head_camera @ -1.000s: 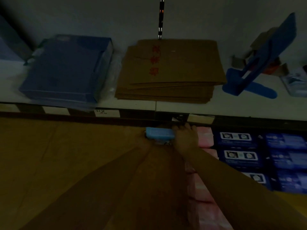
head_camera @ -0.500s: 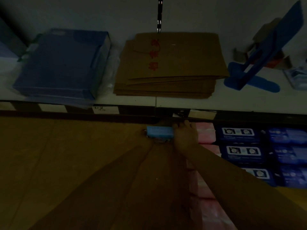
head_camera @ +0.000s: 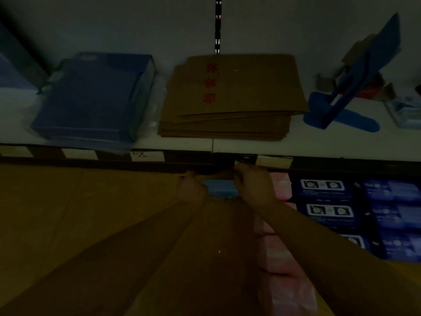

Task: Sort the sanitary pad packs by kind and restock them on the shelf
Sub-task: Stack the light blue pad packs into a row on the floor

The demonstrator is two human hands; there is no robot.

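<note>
The left hand (head_camera: pixel 192 189), barely showing a second ago, is now up at the 9 o'clock end of the light blue pack (head_camera: pixel 219 189). The right hand (head_camera: pixel 253 185) stays curled over the 3 o'clock end, so both hands clamp the pack between them. It sits just under the shelf edge (head_camera: pixel 186 156) at 12 o'clock. I judge it is being seated at the back of its row. Pink packs (head_camera: pixel 281 188) lie just beside the right hand at 3 o'clock, with dark blue packs (head_camera: pixel 325 191) beyond them.

On white shelf board (head_camera: pixel 330 145): flat blue box stack (head_camera: pixel 91 99) L, flattened brown cardboard stack w/ red print (head_camera: pixel 232 99) ctr, blue plastic stand (head_camera: pixel 355 122) R.
</note>
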